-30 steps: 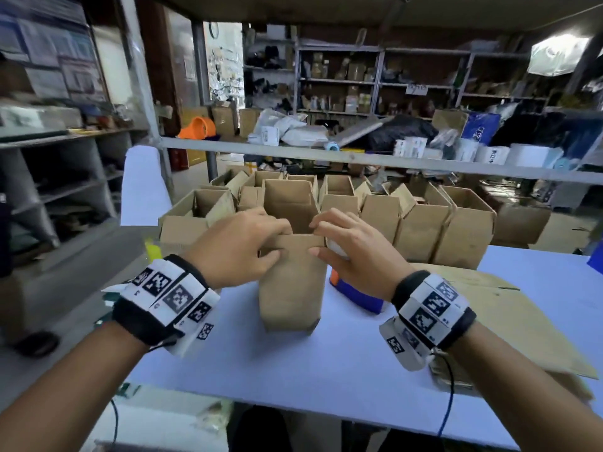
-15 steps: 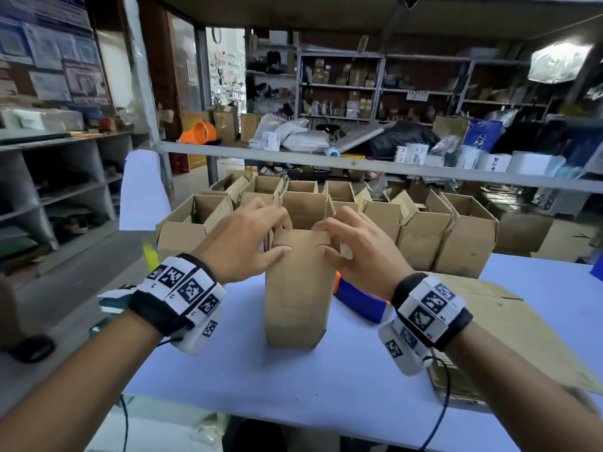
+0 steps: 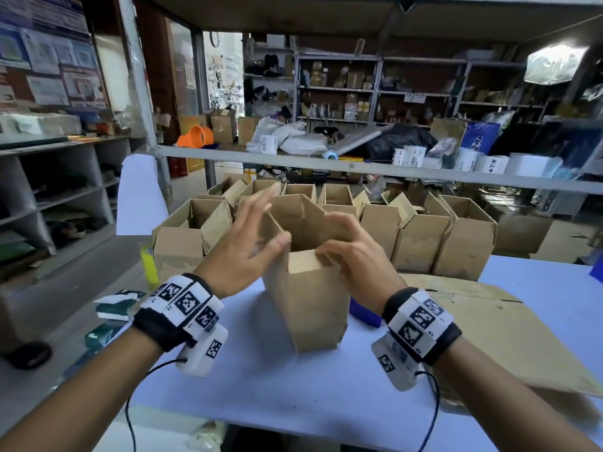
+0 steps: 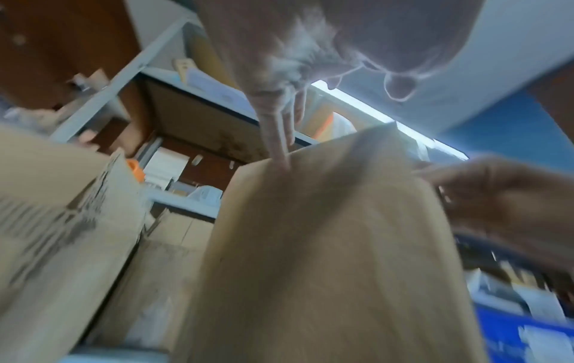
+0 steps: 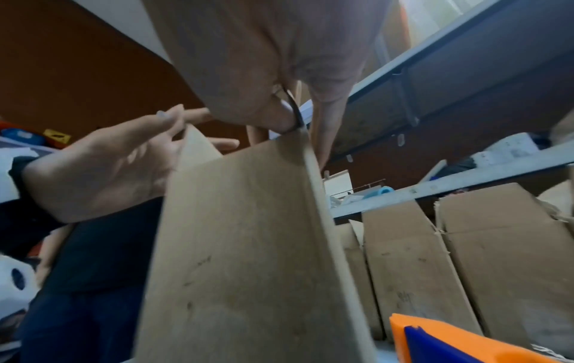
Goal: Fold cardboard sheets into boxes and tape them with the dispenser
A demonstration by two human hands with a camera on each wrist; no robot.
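A tall brown cardboard box [image 3: 306, 308] stands upright on the table, its top flaps up and open. My left hand [image 3: 261, 223] hovers at the box's left flap with straight, spread fingers that only brush the cardboard. At the top right corner my right hand [image 3: 336, 243] grips the box, thumb on the near flap and fingers curled over the rim; the right wrist view shows that pinch [image 5: 298, 120]. The blue and orange tape dispenser [image 3: 363, 313] lies on the table just behind the box to the right, also in the right wrist view [image 5: 450, 343].
A row of several open-topped boxes [image 3: 424, 236] fills the back of the blue table [image 3: 293, 396]. Flat cardboard sheets [image 3: 496, 331] are stacked at the right. A grey shelf rail [image 3: 359, 171] crosses above the boxes. The table's left edge drops to the floor.
Both hands were pressing the top flaps down; now the flaps stand open. My left hand has lifted off with fingers spread, while my right hand stays on the rim.
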